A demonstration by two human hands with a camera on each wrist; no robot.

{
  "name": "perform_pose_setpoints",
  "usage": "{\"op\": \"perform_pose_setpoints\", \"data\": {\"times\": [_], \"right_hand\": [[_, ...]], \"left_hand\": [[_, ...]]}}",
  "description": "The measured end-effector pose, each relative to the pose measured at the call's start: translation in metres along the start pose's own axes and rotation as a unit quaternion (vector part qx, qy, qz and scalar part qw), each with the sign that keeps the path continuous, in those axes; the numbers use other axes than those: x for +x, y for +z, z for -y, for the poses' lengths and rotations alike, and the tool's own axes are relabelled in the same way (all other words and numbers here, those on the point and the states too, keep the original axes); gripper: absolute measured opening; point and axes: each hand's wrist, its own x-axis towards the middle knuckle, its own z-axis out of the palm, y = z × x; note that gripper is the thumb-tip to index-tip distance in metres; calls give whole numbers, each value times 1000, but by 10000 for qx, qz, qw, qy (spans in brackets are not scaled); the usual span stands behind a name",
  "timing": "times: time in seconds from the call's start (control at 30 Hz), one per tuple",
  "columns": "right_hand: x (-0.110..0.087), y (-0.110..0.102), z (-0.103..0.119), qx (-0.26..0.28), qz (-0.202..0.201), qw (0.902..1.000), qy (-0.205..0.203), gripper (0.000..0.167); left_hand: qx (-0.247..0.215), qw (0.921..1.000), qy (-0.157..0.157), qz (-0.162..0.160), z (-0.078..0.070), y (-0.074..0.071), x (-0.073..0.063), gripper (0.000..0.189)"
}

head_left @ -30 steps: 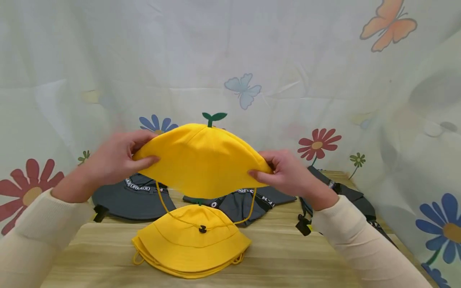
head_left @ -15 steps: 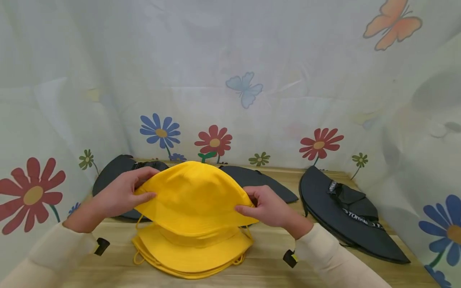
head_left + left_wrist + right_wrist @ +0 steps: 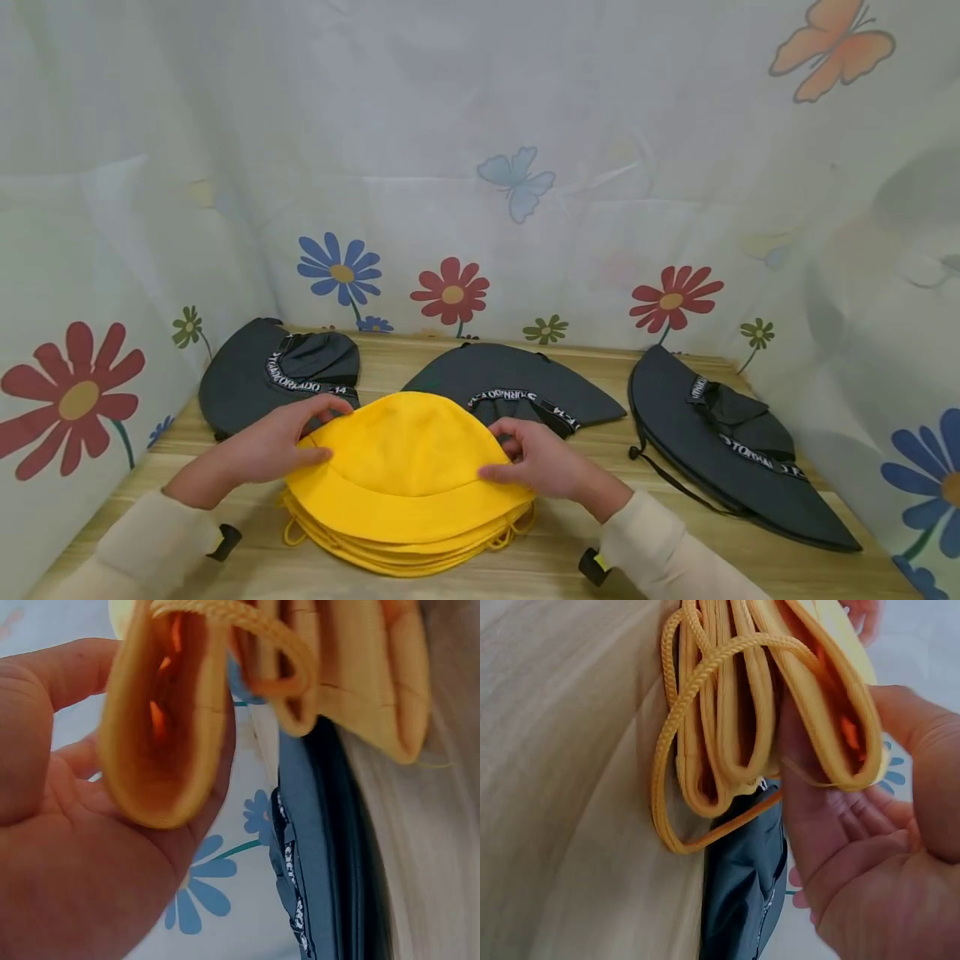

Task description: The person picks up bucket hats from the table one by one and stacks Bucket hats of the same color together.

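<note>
A yellow bucket hat (image 3: pixel 408 454) lies over a stack of similar yellow hats (image 3: pixel 405 560) on the wooden table. My left hand (image 3: pixel 273 446) grips its left side, thumb in front and fingers behind. On the opposite side my right hand (image 3: pixel 543 462) pinches it the same way. In the left wrist view the held brim's folded edge (image 3: pixel 161 780) sits between thumb and fingers, apart from the lower brims. A looped yellow cord (image 3: pixel 664 765) hangs beside the brims in the right wrist view. The sprout on the hat's top is mostly hidden against the dark hat behind.
Three dark grey brimmed hats with lettered bands stand behind: one at the left (image 3: pixel 240 383), one in the middle (image 3: pixel 517 371), one at the right (image 3: pixel 697 458) with a hanging cord. A flower-printed curtain (image 3: pixel 585 250) encloses the wooden table (image 3: pixel 592 525) at back and sides.
Both hands have lowered the yellow hat from in front of the curtain down onto the yellow stack. The dark hats behind have come into fuller view.
</note>
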Motion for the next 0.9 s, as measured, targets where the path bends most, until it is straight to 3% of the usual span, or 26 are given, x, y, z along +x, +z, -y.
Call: {"op": "perform_pose_setpoints", "data": {"times": [0.13,0.27,0.4,0.53,0.63,0.73,0.9], "right_hand": [[0,5,-1,-742,-116,9972,-8,44],[0,8,3,-1249,-362,9915,-100,46],[-3,11,12,-1803,-715,9805,-319,50],[-7,15,25,-2101,-867,9702,-845,48],[-9,20,34,-2205,-619,9657,-1226,43],[-9,25,38,-2396,-134,9618,-1314,45],[-7,34,35,-2815,635,9516,-1057,59]], "left_hand": [[586,9981,-3,198,0,9,1,49],[1109,9936,182,73,-7,14,1,46],[1643,9856,309,-244,-24,23,3,44],[1851,9807,590,-236,-48,38,6,48],[1878,9778,932,-36,-61,50,8,56],[1877,9756,1109,257,-70,60,10,67],[1680,9778,897,880,-71,71,13,75]]}}
